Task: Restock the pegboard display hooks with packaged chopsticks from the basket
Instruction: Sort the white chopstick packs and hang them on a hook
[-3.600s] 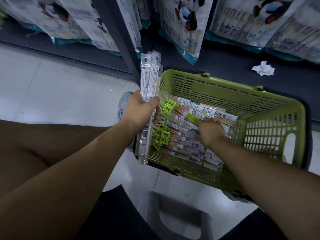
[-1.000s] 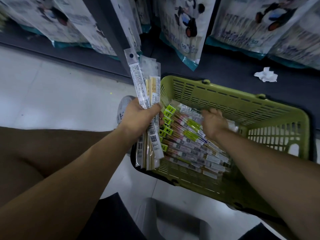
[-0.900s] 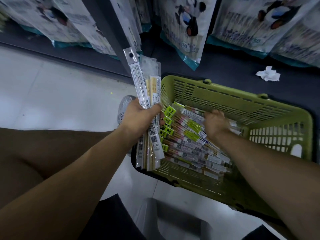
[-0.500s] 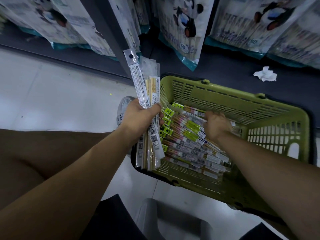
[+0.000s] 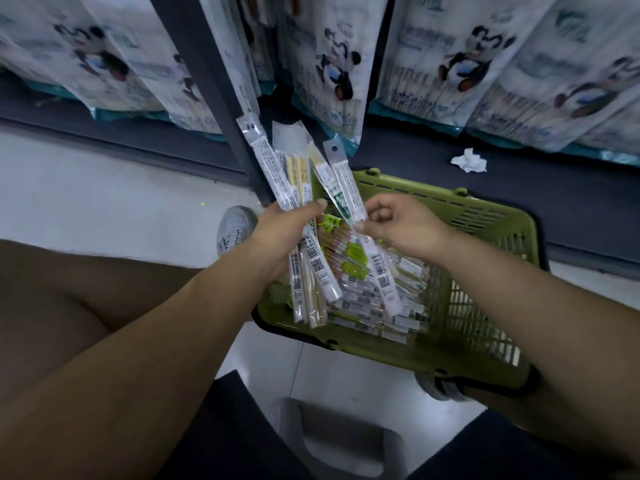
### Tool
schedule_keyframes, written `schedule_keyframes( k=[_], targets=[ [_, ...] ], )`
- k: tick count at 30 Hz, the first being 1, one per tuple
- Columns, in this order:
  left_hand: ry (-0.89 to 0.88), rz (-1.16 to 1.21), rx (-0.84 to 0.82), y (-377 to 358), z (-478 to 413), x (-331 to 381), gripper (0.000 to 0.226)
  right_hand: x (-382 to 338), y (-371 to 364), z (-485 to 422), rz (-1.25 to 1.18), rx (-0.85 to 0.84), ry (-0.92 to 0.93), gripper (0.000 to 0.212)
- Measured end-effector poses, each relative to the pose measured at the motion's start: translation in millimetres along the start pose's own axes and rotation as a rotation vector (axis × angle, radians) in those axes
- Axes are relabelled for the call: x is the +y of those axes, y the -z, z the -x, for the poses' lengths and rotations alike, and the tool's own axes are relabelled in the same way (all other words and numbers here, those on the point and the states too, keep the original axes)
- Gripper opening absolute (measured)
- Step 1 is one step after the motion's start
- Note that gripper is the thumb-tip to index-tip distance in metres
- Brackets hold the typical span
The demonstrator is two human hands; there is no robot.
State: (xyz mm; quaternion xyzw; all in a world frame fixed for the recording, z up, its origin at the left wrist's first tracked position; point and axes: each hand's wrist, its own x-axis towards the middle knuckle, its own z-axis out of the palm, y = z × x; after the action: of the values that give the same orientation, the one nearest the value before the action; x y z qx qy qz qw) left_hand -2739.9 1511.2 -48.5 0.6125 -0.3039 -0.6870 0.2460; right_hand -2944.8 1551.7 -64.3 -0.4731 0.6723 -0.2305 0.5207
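Note:
A green plastic basket (image 5: pixel 491 216) stands on the floor, its bottom covered with several clear-wrapped chopstick packs (image 5: pixel 374 299). My left hand (image 5: pixel 287 230) grips a fanned bundle of chopstick packs (image 5: pixel 277 174) upright over the basket's left edge. My right hand (image 5: pixel 401 223) pinches a single chopstick pack (image 5: pixel 346 178) just right of that bundle, lifted above the basket and tilted towards the left hand. The pegboard hooks themselves are out of view.
Large panda-printed bags (image 5: pixel 332 71) hang along the back above a dark shelf base. A dark upright post (image 5: pixel 214 98) rises behind the bundle. A crumpled white paper (image 5: pixel 468 161) lies on the dark base. A grey stool (image 5: pixel 339 441) sits under me; a shoe (image 5: pixel 235 230) shows beside the basket.
My right hand has come up out of the basket with one pack and brought it beside the bundle. The left hand's bundle has fanned out slightly and stayed in place.

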Motion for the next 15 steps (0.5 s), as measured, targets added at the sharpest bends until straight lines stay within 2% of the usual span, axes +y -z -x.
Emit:
schedule_keyframes(
  k=[2,5,6,9,13,15],
  targets=[
    [-0.011,0.054,-0.039,-9,12,6,0.102,-18,-2,16,-0.110,-0.029,-0.002,0.019],
    [-0.082,0.079,-0.098,-23,30,15,0.051,-35,-2,40,-0.250,-0.009,0.013,0.018],
    [-0.117,0.057,-0.085,-27,35,20,0.043,-40,-1,47,-0.277,0.021,0.027,0.017],
    [-0.230,0.007,-0.123,-38,47,36,0.043,-57,10,65,-0.262,0.109,0.087,0.018],
    [-0.343,-0.002,-0.249,-48,64,71,0.025,-88,37,89,-0.207,0.170,0.144,0.028],
    [-0.398,-0.028,-0.313,-52,76,92,0.029,-108,53,102,-0.200,0.198,0.206,0.029]
  ],
)
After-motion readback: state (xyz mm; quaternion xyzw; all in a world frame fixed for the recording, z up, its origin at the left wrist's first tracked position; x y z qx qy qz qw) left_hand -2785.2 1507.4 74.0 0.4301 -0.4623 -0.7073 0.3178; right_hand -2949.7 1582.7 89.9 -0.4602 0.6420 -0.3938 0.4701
